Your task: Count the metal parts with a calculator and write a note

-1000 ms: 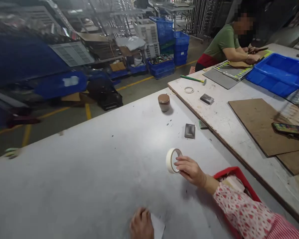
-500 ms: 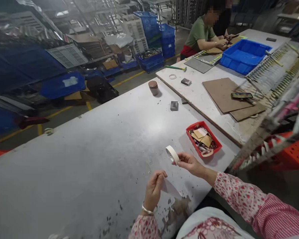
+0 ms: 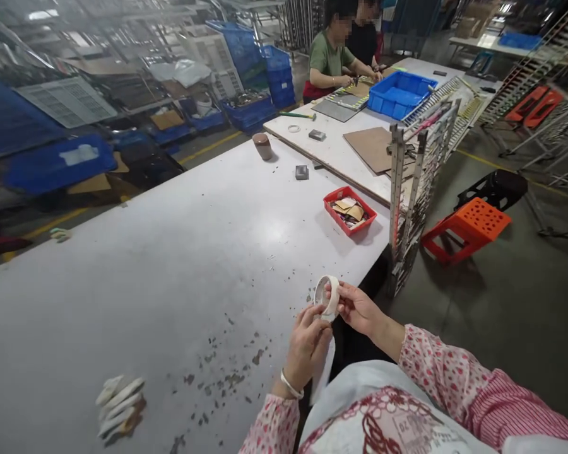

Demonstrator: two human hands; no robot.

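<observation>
A roll of cream tape (image 3: 333,299) is upright over the table's near edge. My right hand (image 3: 357,308) grips its right side, thumb outside and a finger through the ring. My left hand (image 3: 307,345) is closed, its fingertips pinched at the lower left rim of the roll. Below the left fingers a thin whitish piece (image 3: 322,372) hangs down; its upper end is hidden by the hand.
A white glove (image 3: 120,407) lies on the table at lower left, near scattered dark flecks. A red tray (image 3: 327,203) of small items stands ahead. Right of the table are a metal rack (image 3: 397,208) and an orange stool (image 3: 468,230). Two people work at the far table.
My left hand has come up to the tape roll, which the right hand still holds. The view has turned right, bringing the stool and glove further into sight.
</observation>
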